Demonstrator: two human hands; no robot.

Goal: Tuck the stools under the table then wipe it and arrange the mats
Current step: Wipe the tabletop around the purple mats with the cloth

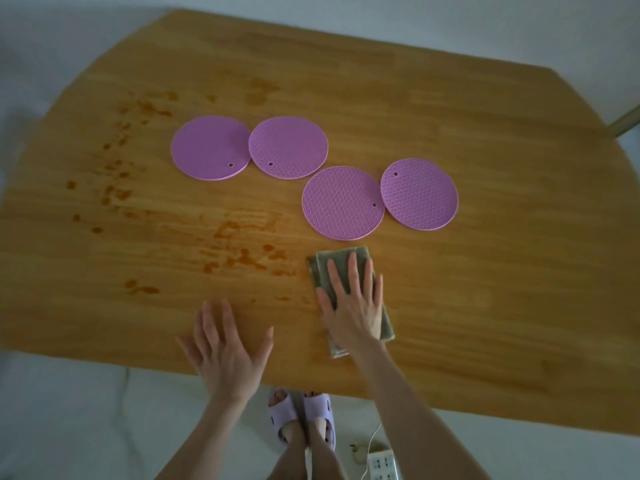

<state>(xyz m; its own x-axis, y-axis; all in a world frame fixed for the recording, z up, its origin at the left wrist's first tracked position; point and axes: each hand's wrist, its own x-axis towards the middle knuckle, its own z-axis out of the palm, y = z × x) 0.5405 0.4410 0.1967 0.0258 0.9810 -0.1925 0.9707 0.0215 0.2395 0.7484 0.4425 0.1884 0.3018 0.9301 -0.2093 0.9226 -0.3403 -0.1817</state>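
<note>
Your right hand [351,303] presses flat, fingers spread, on the folded cloth [349,292] near the table's [485,306] near edge, hiding its middle, beside four purple mats [343,202], while your left hand [225,351] hovers open, blurred.

Stained wood table [450,168], embossed mats [343,202], cloth [322,265]

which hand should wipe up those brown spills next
Right. The right hand already lies flat on the cloth, just right of the brown spills. The left hand is empty, resting on the table.
</note>
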